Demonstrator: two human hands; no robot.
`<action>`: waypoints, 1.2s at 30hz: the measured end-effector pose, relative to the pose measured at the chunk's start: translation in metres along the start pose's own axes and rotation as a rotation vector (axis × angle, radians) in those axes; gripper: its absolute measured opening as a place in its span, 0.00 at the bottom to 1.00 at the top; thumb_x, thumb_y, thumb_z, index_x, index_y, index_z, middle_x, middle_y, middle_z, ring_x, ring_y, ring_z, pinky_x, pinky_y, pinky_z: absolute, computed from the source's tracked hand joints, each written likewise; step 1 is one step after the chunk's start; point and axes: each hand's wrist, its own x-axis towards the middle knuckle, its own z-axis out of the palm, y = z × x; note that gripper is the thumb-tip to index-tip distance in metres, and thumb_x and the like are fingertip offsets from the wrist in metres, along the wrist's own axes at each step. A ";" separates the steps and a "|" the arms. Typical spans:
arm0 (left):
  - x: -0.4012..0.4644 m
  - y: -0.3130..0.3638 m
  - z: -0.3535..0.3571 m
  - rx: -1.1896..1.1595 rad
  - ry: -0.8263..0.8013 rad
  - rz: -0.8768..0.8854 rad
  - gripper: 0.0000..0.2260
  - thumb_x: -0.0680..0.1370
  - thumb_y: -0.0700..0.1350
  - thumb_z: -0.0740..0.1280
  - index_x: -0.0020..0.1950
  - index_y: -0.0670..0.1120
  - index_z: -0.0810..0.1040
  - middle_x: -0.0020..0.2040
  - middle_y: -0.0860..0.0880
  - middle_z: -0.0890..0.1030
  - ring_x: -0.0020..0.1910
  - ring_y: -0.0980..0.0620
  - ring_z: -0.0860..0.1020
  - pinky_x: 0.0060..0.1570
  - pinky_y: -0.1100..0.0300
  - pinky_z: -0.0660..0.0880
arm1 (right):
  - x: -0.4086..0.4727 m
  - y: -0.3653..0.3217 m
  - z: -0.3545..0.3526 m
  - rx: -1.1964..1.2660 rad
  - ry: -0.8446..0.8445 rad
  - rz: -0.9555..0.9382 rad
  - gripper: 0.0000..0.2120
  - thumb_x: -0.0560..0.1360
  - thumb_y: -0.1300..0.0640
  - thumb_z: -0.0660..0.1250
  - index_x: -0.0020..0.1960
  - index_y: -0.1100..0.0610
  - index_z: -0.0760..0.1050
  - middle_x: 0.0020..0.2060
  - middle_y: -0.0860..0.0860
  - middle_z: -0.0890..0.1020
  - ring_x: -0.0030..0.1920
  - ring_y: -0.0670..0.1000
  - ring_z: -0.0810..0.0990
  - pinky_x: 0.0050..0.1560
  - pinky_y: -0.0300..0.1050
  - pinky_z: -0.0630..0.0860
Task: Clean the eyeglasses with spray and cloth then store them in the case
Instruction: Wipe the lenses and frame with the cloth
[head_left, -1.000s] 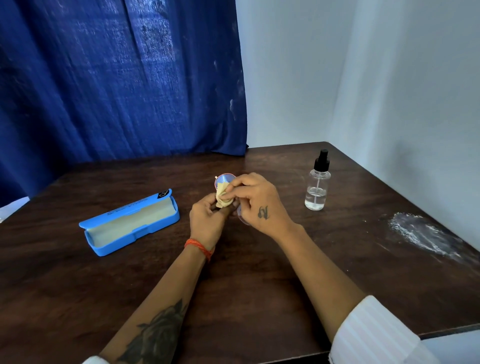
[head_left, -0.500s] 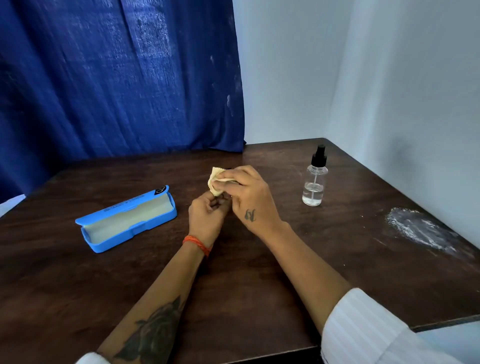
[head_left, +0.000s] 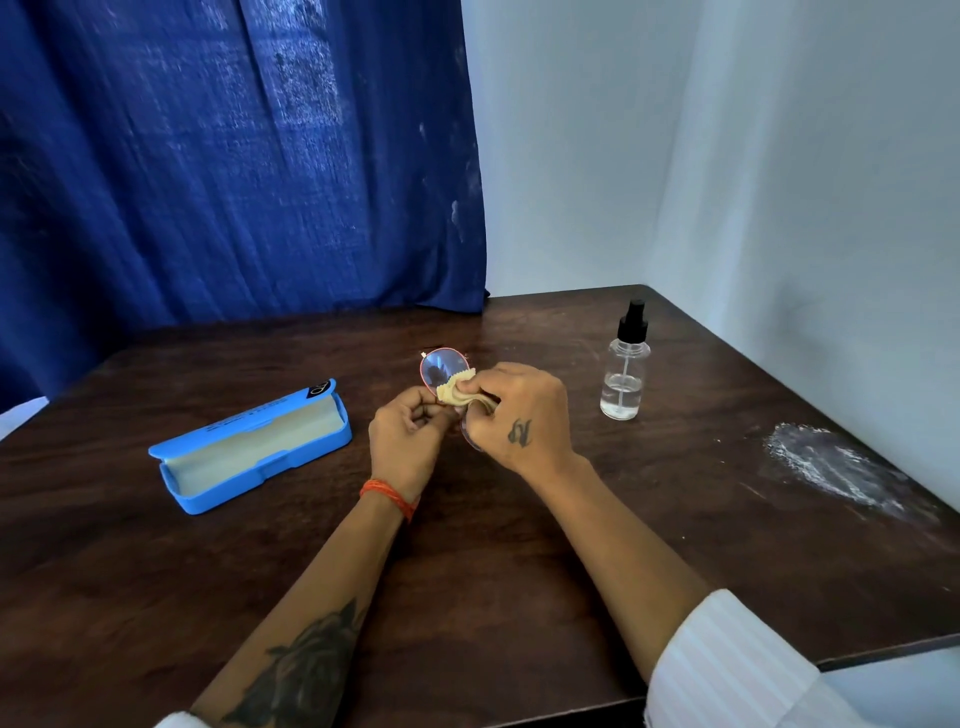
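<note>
Dark wood table in a corner, blue curtain at far edge, white walls, chalky smear near right edge. Mid-table: left hand pinching eyeglasses frame, right hand pinching cloth against lens; open blue case toward left edge, spray bottle toward far-right corner. Risk: thin frame twisting or slipping under rubbing pressure.

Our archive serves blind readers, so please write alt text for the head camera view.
Over a dark wooden table, a person's left hand holds eyeglasses while the right hand wipes a lens with a pale yellow cloth. An open blue glasses case lies to the left; a clear spray bottle stands to the right.
</note>
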 end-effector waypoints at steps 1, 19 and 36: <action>0.000 0.000 0.000 -0.006 0.001 -0.001 0.04 0.72 0.35 0.69 0.43 0.44 0.79 0.39 0.45 0.81 0.40 0.53 0.79 0.46 0.57 0.76 | 0.001 0.001 0.000 0.041 0.019 0.015 0.10 0.59 0.61 0.67 0.38 0.58 0.84 0.32 0.54 0.84 0.32 0.54 0.81 0.33 0.42 0.76; 0.001 -0.006 0.003 -0.034 -0.009 0.011 0.10 0.72 0.36 0.69 0.51 0.45 0.80 0.46 0.46 0.83 0.47 0.51 0.81 0.50 0.57 0.77 | 0.006 0.010 0.001 0.083 -0.165 -0.143 0.13 0.69 0.70 0.69 0.47 0.56 0.84 0.42 0.57 0.79 0.43 0.53 0.77 0.45 0.43 0.75; 0.002 -0.006 0.002 -0.012 -0.014 0.031 0.09 0.73 0.35 0.68 0.43 0.50 0.78 0.39 0.51 0.81 0.41 0.55 0.80 0.43 0.65 0.77 | 0.005 0.000 0.004 -0.205 -0.115 -0.304 0.17 0.72 0.61 0.57 0.55 0.59 0.80 0.52 0.59 0.81 0.47 0.60 0.78 0.44 0.54 0.77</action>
